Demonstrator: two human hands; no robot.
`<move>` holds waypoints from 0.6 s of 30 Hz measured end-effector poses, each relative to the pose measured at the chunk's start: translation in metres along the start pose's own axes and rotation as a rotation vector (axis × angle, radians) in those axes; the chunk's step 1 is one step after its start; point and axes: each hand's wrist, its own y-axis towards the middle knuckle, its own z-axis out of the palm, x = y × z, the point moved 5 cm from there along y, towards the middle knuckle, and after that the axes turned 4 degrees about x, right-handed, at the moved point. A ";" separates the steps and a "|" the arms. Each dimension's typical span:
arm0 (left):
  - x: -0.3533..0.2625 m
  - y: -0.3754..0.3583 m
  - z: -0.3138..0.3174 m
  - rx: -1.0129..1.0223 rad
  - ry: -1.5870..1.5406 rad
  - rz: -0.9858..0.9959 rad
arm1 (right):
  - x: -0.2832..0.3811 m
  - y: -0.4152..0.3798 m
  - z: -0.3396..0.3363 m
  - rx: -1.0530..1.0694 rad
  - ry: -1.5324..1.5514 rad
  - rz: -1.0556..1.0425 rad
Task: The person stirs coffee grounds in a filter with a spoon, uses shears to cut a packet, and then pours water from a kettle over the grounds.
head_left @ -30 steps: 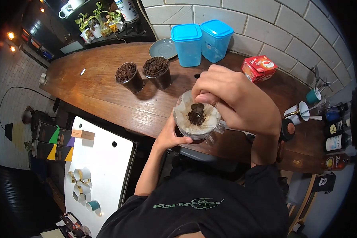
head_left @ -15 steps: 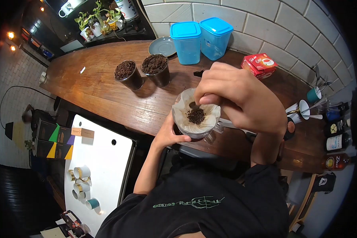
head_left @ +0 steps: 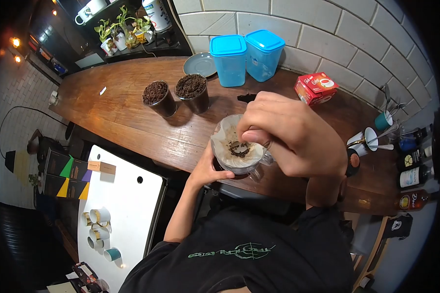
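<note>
A cone-shaped paper filter point(head_left: 225, 141) sits in a clear coffee dripper point(head_left: 253, 168) over a glass vessel. Dark coffee grounds point(head_left: 238, 152) lie at the bottom of the filter. My left hand point(head_left: 205, 168) is wrapped round the near left side of the dripper and vessel, thumb towards me. Above the filter, my right hand point(head_left: 291, 134) is closed in a pinch on a small spoon, its bowl point(head_left: 239, 144) low in the filter by the grounds. The fingers hide most of the spoon's handle.
Two glasses of dark grounds point(head_left: 160, 99) point(head_left: 192, 93) stand to the left on the wooden counter point(head_left: 117, 105). Behind are a grey plate point(head_left: 199, 65) and two blue-lidded containers point(head_left: 230, 61). A red box point(head_left: 316, 88), cups with spoons point(head_left: 370, 139) and bottles point(head_left: 415, 176) stand right.
My right hand has lowered slightly with the spoon, whose bowl now sits deeper in the filter. The grounds look more spread out. My left hand keeps its hold.
</note>
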 end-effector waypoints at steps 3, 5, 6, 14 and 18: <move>0.006 0.002 -0.002 0.017 0.003 0.010 | -0.002 0.003 0.015 0.083 -0.034 -0.027; 0.000 0.004 -0.001 0.011 0.008 0.027 | -0.006 0.006 0.018 0.087 -0.044 -0.003; -0.002 0.004 -0.001 0.009 0.020 0.042 | -0.008 0.007 0.018 0.082 -0.053 0.024; 0.000 0.006 -0.003 0.023 0.002 0.021 | -0.009 0.006 0.014 0.034 -0.139 0.057; -0.002 0.005 -0.001 0.030 0.007 -0.015 | -0.009 0.007 0.013 0.043 -0.142 0.064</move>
